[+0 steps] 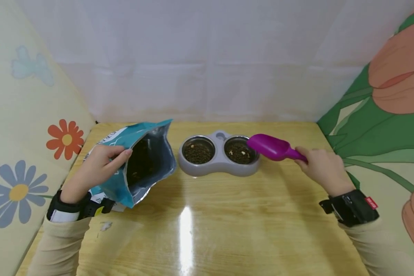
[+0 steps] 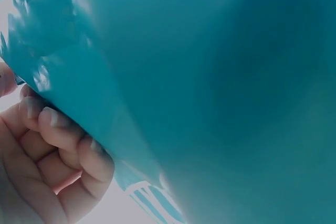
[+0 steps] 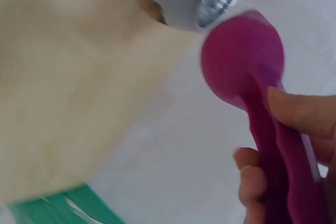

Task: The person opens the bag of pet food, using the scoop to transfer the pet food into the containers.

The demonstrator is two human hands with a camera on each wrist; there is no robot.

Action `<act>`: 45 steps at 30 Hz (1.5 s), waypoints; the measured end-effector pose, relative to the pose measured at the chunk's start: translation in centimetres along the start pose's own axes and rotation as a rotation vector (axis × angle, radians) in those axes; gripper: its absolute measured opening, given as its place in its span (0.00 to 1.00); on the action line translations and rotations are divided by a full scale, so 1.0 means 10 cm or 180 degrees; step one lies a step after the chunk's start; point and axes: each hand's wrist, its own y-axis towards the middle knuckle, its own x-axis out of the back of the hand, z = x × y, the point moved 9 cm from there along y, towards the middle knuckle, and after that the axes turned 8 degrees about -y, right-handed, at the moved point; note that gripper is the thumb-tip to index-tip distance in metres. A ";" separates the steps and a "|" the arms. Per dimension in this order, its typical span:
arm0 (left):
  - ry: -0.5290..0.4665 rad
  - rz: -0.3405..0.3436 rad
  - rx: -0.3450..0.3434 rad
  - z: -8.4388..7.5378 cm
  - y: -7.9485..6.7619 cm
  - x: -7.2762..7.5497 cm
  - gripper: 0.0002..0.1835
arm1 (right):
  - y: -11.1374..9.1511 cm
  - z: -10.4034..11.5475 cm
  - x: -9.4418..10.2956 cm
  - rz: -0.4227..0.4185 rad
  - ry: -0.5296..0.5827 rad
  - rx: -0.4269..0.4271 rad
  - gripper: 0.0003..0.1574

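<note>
My left hand (image 1: 105, 165) pinches the rim of a teal foil bag (image 1: 120, 188), whose wide mouth faces the middle of the table and shows dark kibble inside. In the left wrist view the bag (image 2: 210, 87) fills most of the picture, the curled fingers (image 2: 68, 135) at its edge. My right hand (image 1: 322, 168) grips the handle of a purple scoop (image 1: 270, 147), its head at the right rim of a grey double pet bowl (image 1: 219, 163). Both steel bowls hold brown kibble (image 1: 198, 153), with a few pale bits on top. In the right wrist view the scoop (image 3: 241, 56) is seen from its handle end.
The wooden table (image 1: 227, 222) ends at a white cloth backdrop (image 1: 207, 69). Flower-printed panels (image 1: 17, 126) stand along both sides. A small whitish scrap (image 1: 106, 225) lies on the table near my left sleeve.
</note>
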 end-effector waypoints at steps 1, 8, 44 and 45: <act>0.0003 0.0003 0.0004 0.01 0.00 0.00 0.18 | -0.04 -0.02 -0.05 -0.0028 0.0067 -0.0047 0.13; -0.0001 -0.0018 -0.0006 0.01 -0.01 0.00 0.18 | -0.28 -0.11 -0.34 -0.0341 0.0508 -0.0441 0.16; -0.0026 -0.0016 0.0033 0.00 -0.01 -0.01 0.18 | -0.82 -0.04 -1.15 0.0153 0.1371 -0.1565 0.27; -0.0034 -0.0019 0.0027 0.00 -0.01 -0.01 0.18 | -0.82 -0.04 -1.16 0.0141 0.1368 -0.1554 0.27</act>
